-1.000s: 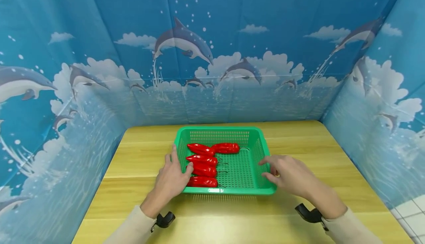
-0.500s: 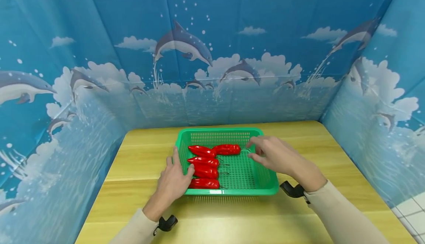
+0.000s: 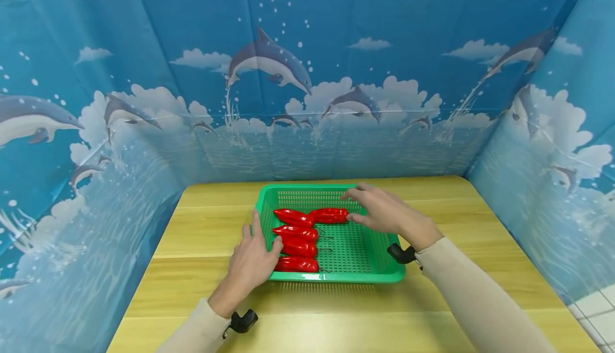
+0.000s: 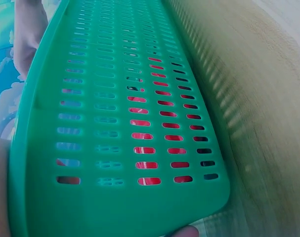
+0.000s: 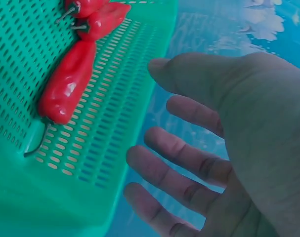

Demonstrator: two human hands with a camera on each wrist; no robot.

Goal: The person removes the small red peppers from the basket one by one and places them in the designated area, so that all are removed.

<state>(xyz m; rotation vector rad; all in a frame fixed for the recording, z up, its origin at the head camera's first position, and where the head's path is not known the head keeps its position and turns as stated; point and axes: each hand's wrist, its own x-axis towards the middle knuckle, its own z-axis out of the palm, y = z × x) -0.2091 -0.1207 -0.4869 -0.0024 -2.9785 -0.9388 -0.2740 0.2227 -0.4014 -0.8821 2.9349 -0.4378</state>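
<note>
A green plastic basket (image 3: 336, 277) with slotted walls holds several glossy red peppers with thin stems. My left hand (image 3: 252, 259) grips its left wall, the thumb over the rim and the fingers outside; in the left wrist view one fingertip (image 4: 187, 231) shows below the basket. Over the back right part of the basket is my right hand (image 3: 384, 211), fingers spread and holding nothing. Its thumb is near the stem end of the rear pepper (image 3: 329, 216). The right wrist view shows this pepper (image 5: 68, 84) apart from the hand, its dark stem bent.
The basket stands on a wood-grain table (image 3: 192, 278). Behind and beside it hangs a blue curtain (image 3: 307, 150) printed with dolphins. Most peppers lie in the left half of the basket; its right floor (image 3: 348, 251) is bare mesh.
My right hand has moved left and away from me, from the basket's right wall to above its back right part. The left hand and the peppers stay put.
</note>
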